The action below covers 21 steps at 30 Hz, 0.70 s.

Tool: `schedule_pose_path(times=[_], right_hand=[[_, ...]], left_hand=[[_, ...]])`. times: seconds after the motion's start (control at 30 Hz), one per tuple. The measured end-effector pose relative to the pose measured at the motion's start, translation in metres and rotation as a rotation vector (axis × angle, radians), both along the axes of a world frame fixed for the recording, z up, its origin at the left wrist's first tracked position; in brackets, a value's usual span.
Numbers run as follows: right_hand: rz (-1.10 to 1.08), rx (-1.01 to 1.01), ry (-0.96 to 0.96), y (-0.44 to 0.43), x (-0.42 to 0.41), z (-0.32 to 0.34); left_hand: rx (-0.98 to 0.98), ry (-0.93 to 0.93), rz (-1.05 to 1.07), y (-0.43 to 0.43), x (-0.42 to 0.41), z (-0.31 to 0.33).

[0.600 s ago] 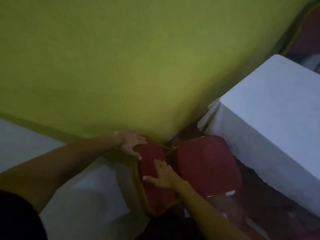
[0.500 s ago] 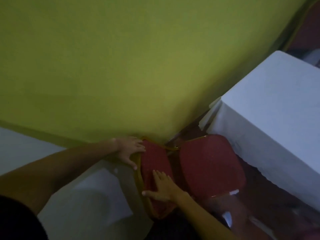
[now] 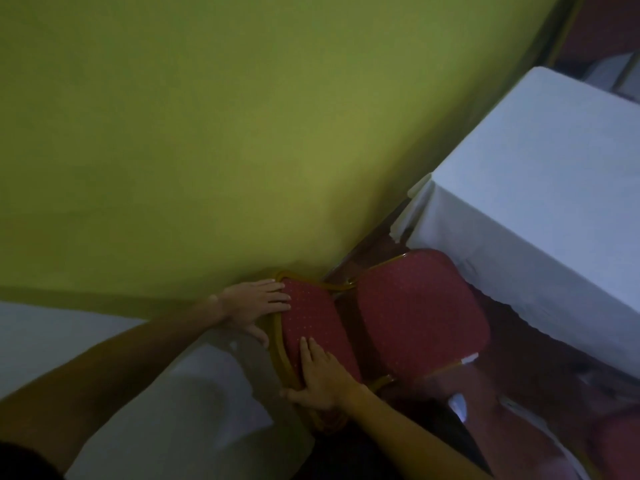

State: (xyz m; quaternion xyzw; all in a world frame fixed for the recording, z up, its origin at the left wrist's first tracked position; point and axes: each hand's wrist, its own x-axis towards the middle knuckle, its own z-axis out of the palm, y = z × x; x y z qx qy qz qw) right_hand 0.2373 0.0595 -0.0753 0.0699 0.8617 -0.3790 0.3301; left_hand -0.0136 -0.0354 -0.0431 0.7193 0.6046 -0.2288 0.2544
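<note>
A chair with red dotted upholstery and a gold metal frame stands against the wall, seen from above. Its backrest (image 3: 311,323) is on the left and its seat (image 3: 419,313) on the right. My left hand (image 3: 252,303) holds the backrest's far end, fingers laid over the red pad and thumb behind the frame. My right hand (image 3: 322,379) holds the near end, fingers flat on the pad and thumb hooked round the gold frame edge.
A yellow-green wall (image 3: 242,133) fills the top. A table under a white cloth (image 3: 540,202) stands close to the right of the seat. Another white-covered surface (image 3: 166,410) lies under my left arm. Part of a second red chair (image 3: 613,441) shows at the bottom right.
My left hand's fingers have moved further onto the red pad. My right hand has slid down toward the backrest's near edge, thumb now round the frame. The chair has barely shifted.
</note>
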Motion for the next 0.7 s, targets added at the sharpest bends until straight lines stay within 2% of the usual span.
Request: schedule_pose_path(times=[0.2,0.33,0.7], right_hand=[[0.003,-0.005,-0.012,-0.001,0.001,0.006],[-0.033,-0.041,-0.037,0.001,0.012,0.008],[-0.094,-0.069,-0.025,-0.002,0.031,-0.001]], left_hand=[[-0.004,0.04,-0.01,0.002,0.003,-0.001],[0.074,-0.006,-0.016,0.004,0.01,-0.006],[0.075,-0.092,-0.036,0.009,0.022,-0.012]])
